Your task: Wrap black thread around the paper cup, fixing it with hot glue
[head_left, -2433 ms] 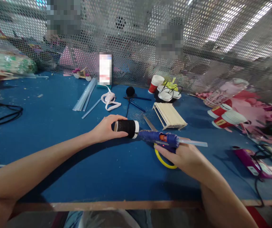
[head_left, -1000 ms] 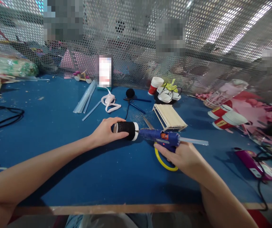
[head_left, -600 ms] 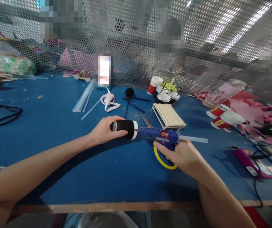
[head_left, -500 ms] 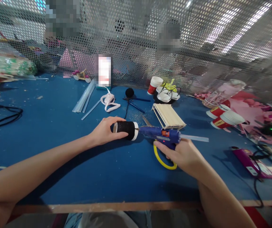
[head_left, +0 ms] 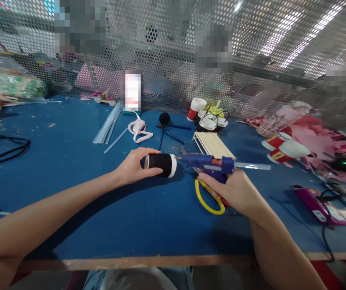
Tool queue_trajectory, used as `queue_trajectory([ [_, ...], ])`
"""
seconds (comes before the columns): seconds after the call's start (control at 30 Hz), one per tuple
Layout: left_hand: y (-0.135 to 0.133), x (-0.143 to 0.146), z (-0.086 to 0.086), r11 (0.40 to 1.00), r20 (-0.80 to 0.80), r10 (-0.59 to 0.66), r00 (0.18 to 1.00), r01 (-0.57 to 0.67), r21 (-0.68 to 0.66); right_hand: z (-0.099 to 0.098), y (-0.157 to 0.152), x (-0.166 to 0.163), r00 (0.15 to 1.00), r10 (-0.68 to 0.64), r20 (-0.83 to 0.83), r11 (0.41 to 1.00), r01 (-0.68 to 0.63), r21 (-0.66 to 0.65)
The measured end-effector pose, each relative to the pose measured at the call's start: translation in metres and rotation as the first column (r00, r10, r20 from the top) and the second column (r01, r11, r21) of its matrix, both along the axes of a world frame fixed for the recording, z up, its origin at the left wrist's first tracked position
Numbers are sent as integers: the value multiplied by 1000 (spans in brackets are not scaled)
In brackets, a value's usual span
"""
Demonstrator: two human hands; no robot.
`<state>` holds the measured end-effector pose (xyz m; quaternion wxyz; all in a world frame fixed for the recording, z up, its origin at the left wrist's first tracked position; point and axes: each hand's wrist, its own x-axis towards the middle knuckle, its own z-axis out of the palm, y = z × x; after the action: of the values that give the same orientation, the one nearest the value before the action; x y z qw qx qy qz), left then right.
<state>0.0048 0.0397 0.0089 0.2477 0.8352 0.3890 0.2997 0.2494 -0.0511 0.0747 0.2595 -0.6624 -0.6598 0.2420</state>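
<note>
My left hand (head_left: 136,166) is closed around a paper cup (head_left: 174,166) lying on its side, its wall wrapped in black yarn (head_left: 162,164) with a white band bare at the right end. In my right hand (head_left: 236,187) is a blue glue gun (head_left: 209,162), its nozzle pointing left, close to the cup's white end. A clear glue stick (head_left: 253,166) juts from the gun's back. Under the gun lie scissors with a yellow handle (head_left: 201,201), their blades partly hidden. From the cup, a black strand runs up to a black yarn ball (head_left: 164,118).
Beyond the hands lie spare glue sticks (head_left: 108,123), a white ribbon (head_left: 139,131), a blue pen (head_left: 174,137) and a panel of wooden sticks (head_left: 215,143). Paper cups (head_left: 289,151) and a purple power strip (head_left: 320,205) are at right. A perforated metal screen (head_left: 167,52) stands behind.
My right hand has shifted the glue gun slightly right and up, so its nozzle sits a little higher by the cup's white end. The left hand and the cup have barely moved.
</note>
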Motion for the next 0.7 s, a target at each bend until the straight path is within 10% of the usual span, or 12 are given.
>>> queue_trajectory([
  [0.3, 5, -1, -10, 1000, 83, 24, 996, -24, -3, -1, 34, 40, 891, -275, -361, 928, 344, 144],
  [0.53, 3, -1, -10, 997, 102, -37, 994, 30, 71, -16, 84, 75, 814, -416, 405, 909, 382, 165],
  [0.7, 0, 0, -7, 991, 79, -80, 994, 71, 113, -33, 99, 80, 718, -475, 508, 879, 411, 241],
])
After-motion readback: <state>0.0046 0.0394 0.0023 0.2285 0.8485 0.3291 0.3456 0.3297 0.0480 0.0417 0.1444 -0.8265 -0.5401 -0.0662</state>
